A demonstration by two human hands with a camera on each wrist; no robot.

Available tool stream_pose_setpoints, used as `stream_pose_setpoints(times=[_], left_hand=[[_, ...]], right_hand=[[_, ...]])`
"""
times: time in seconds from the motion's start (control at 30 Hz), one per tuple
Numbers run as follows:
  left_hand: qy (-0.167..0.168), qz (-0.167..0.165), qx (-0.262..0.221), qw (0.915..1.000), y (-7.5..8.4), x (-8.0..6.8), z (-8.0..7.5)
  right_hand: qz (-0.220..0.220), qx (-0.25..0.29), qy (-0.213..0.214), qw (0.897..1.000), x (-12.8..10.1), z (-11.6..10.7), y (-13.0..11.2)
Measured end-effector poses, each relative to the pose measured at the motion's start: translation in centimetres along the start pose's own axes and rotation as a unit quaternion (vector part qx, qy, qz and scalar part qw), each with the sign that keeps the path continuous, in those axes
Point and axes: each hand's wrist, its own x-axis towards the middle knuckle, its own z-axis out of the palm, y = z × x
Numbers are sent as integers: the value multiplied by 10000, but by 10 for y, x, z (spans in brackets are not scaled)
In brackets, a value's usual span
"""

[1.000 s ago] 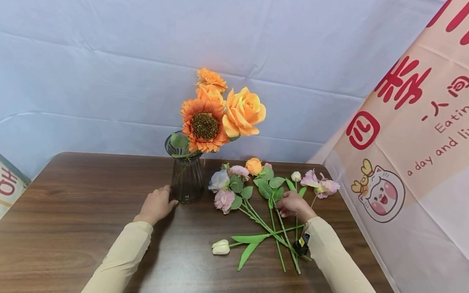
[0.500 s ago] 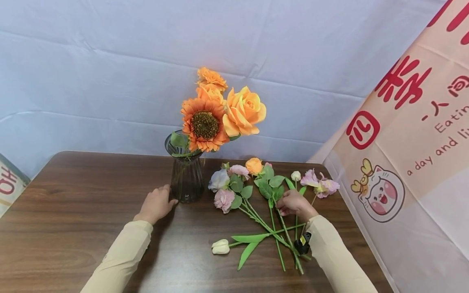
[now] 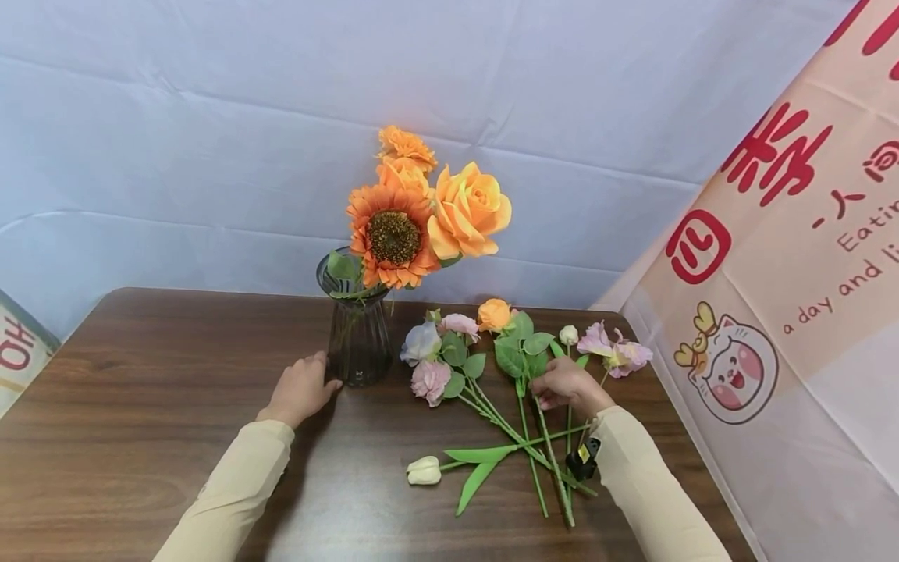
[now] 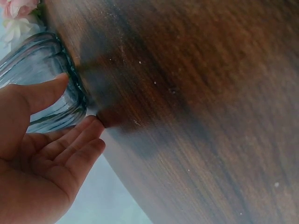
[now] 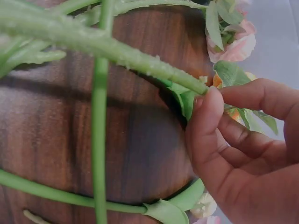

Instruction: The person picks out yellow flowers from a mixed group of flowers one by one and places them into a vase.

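Observation:
A dark ribbed glass vase [image 3: 360, 351] stands on the table with a sunflower [image 3: 393, 238] and several orange flowers in it. At its base, my left hand [image 3: 298, 390] holds the glass from the left, thumb in front and fingers at the other side, as the left wrist view shows. My right hand [image 3: 570, 384] pinches a thorny green stem [image 5: 140, 63] between thumb and fingertips. An orange rose [image 3: 495, 314] lies beyond this hand, apparently on the pinched stem; the leaves partly hide the join.
Blue and pink flowers [image 3: 430, 381] lie right of the vase, their stems crossing others. A white tulip [image 3: 424, 471] is nearer the front, and purple flowers [image 3: 618, 351] are at the right. A pale cloth backdrop [image 3: 232, 140] hangs behind the wooden table [image 3: 161, 375].
The orange rose has shifted slightly right and up, and its stem has moved with my right hand. My left hand stays at the vase.

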Motion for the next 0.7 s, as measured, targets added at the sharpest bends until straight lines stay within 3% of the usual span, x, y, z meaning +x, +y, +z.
stream_pose_setpoints(times=[0.17, 0.4, 0.7], left_hand=[[-25, -8, 8, 10000, 0, 0, 0], [6, 5, 10, 10000, -1, 1, 0], [-29, -21, -1, 10000, -1, 1, 1]], right_hand=[[-14, -55, -55, 10000, -1, -3, -4], [113, -47, 188, 9997, -4, -5, -10], [-80, -15, -149, 9999, -7, -14, -12]])
